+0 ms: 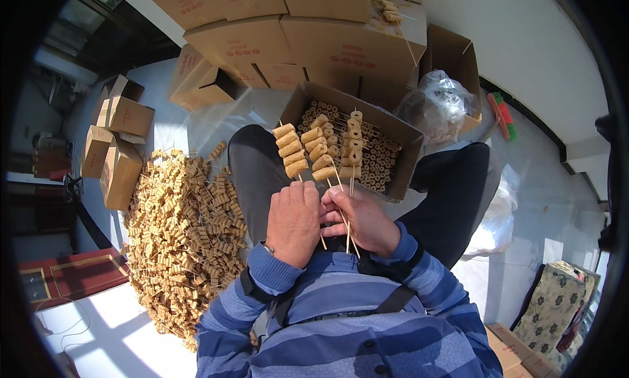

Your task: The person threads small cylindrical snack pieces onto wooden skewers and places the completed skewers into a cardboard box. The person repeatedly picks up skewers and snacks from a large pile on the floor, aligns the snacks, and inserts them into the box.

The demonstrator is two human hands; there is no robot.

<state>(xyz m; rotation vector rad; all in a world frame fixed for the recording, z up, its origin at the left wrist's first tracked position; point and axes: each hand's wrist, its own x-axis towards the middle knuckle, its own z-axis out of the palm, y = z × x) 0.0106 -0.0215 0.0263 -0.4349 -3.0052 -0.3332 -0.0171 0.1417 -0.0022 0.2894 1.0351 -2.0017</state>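
Note:
My left hand (pixel 293 222) is closed on the bare stick of a skewer (pixel 291 152) threaded with tan, rolled pieces of food. Beside it, my right hand (pixel 368 221) grips the sticks of several similar skewers (pixel 320 156), which fan out upward with their lower ends poking below my fingers. The two hands meet in front of my belly, their fingertips close together and partly hidden. Just past the held skewers stands an open cardboard box (pixel 411 156) between my knees. Many skewers lie packed inside it, the hollow ends of their rolls showing.
A large heap of loose skewers (pixel 187 240) lies on the floor to my left. Stacked cardboard boxes (pixel 246 47) stand ahead, with one skewer bunch (pixel 391 12) on top. Clear plastic bags (pixel 440 103) hang over a box at right, near a red-and-green brush (pixel 502 116).

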